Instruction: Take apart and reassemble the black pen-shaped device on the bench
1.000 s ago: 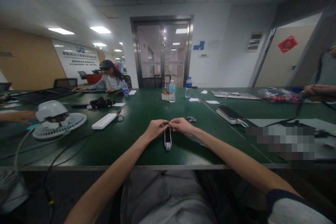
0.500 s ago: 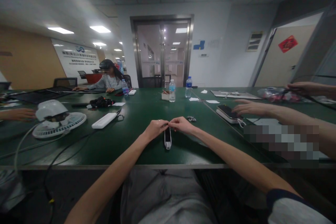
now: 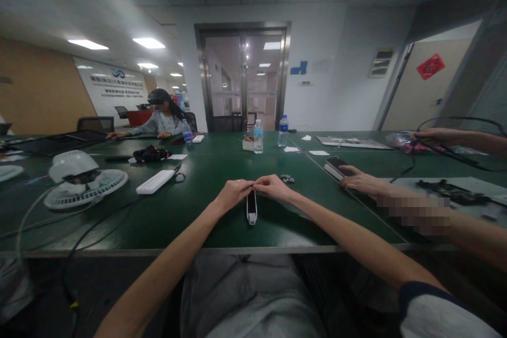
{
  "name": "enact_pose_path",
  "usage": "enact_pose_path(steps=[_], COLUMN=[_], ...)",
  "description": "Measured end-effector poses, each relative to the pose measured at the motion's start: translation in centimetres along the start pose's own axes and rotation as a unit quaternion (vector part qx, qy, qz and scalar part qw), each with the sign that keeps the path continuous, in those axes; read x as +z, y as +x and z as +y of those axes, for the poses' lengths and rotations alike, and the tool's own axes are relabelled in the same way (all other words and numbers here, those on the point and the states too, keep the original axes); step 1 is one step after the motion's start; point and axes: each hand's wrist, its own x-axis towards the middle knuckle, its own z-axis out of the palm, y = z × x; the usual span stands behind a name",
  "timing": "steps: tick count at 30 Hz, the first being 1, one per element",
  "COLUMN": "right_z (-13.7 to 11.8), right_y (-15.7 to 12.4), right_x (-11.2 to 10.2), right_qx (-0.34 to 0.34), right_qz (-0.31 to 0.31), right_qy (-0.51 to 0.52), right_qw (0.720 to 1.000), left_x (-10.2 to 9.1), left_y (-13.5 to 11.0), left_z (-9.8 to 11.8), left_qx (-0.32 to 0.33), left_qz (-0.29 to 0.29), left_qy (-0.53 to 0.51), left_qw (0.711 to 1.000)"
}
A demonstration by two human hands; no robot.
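My left hand (image 3: 233, 191) and my right hand (image 3: 273, 187) meet fingertip to fingertip above the green table (image 3: 198, 206), both pinched closed on something too small to make out. Right under them lies a small black and white device (image 3: 251, 207), its long side pointing toward me. A few small dark metal pieces (image 3: 287, 178) sit just beyond my right hand.
A co-worker's hand (image 3: 360, 179) rests on a phone (image 3: 336, 165) at the right; another holds a black cable (image 3: 455, 142). On the left lie a white fan (image 3: 81, 179), a white bar (image 3: 156, 181) and cables. Two water bottles (image 3: 258, 136) stand at the far middle. A seated person (image 3: 160, 119) is at the back left.
My hands stay pinched together over the device. The co-worker's hand at the right reached in and came down on the phone; the hand at the far left edge left the view.
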Motion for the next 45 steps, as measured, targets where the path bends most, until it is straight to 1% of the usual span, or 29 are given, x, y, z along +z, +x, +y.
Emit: enact_pose_path(steps=[5, 8, 11, 13, 16, 18, 24, 30, 37, 41, 45], right_z=[-0.4, -0.5, -0.4, -0.2, 0.2, 0.5, 0.6, -0.1, 0.0, 0.6, 1.1], right_y=[-0.1, -0.2, -0.4, -0.5, -0.6, -0.6, -0.7, -1.0, -1.2, -1.0, -0.9], right_x=[0.0, -0.3, -0.9, -1.4, -2.1, -2.4, -2.8, -3.0, -3.5, -3.1, -2.4], right_qx=[-0.015, -0.050, -0.092, -0.104, -0.114, -0.119, -0.117, -0.090, -0.058, -0.071, -0.098], right_qz=[0.007, 0.028, 0.055, 0.077, 0.104, 0.108, 0.089, 0.052, -0.020, -0.032, -0.025], right_qy=[-0.038, -0.103, -0.188, -0.241, -0.313, -0.348, -0.391, -0.425, -0.440, -0.419, -0.394], right_qw=[0.999, 0.993, 0.976, 0.962, 0.937, 0.924, 0.908, 0.899, 0.896, 0.905, 0.914], left_x=[-0.2, -0.5, -0.9, -1.2, -1.4, -1.4, -1.4, -1.5, -1.5, -1.2, -0.9], left_y=[0.1, 0.1, -0.2, -0.5, -0.9, -1.1, -1.3, -1.4, -1.5, -1.5, -1.6], left_z=[-0.2, -0.6, -1.5, -2.2, -3.0, -3.3, -3.6, -3.7, -3.4, -3.3, -3.3], left_qx=[-0.025, -0.052, -0.084, -0.113, -0.151, -0.166, -0.185, -0.205, -0.237, -0.243, -0.256], left_qz=[0.008, 0.011, 0.018, 0.017, -0.008, -0.031, -0.092, -0.137, -0.141, -0.122, -0.107], left_qy=[-0.016, -0.031, -0.066, -0.092, -0.115, -0.124, -0.146, -0.180, -0.244, -0.246, -0.251], left_qw=[1.000, 0.998, 0.994, 0.989, 0.982, 0.978, 0.967, 0.952, 0.930, 0.930, 0.927])
